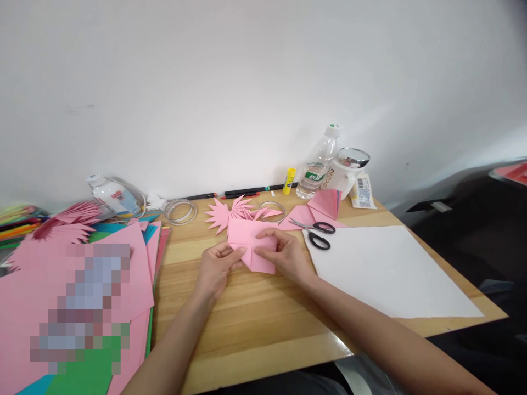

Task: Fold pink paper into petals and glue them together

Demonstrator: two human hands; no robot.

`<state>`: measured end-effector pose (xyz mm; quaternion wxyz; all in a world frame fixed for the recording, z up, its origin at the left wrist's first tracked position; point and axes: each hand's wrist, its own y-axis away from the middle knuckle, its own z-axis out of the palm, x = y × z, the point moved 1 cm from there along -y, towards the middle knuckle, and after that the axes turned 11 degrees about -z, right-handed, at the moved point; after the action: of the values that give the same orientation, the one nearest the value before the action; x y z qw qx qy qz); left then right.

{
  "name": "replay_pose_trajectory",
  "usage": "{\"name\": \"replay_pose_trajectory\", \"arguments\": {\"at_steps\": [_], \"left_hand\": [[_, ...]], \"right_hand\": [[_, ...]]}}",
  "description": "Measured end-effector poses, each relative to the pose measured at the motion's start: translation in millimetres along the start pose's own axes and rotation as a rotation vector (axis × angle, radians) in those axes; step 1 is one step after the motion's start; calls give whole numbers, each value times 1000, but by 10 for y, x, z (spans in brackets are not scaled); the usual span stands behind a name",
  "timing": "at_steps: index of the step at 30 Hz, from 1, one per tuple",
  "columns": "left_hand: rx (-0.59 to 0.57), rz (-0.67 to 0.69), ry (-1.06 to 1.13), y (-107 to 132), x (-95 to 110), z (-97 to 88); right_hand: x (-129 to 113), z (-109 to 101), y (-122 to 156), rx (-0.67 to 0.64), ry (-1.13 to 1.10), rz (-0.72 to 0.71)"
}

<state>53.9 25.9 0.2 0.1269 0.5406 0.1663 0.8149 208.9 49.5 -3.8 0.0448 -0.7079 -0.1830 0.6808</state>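
Observation:
A creased pink sheet of paper is held above the wooden table, its lower left corner folded in. My left hand pinches its left edge, thumb on top and fingers behind. On the right side, my right hand has its thumb and index finger on the paper's face. Just behind the sheet lie spiky pink paper cut-outs. To the right of my right hand, scissors with black handles rest partly on a white sheet.
Coloured papers are piled at the left, a pixelated patch over them. Along the wall stand a glue stick, water bottle and white mug. Tape rolls and pens lie there too. Folded pink paper sits behind the scissors.

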Motion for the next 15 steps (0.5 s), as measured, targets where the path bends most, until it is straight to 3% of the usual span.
{"name": "replay_pose_trajectory", "arguments": {"at_steps": [7,15], "left_hand": [[10,30,-2,-2,-12,0],[39,59,-85,-15,-38,-23]], "right_hand": [[-34,1,-1,90,-22,107],[-10,7,-37,12,-274,222]]}}
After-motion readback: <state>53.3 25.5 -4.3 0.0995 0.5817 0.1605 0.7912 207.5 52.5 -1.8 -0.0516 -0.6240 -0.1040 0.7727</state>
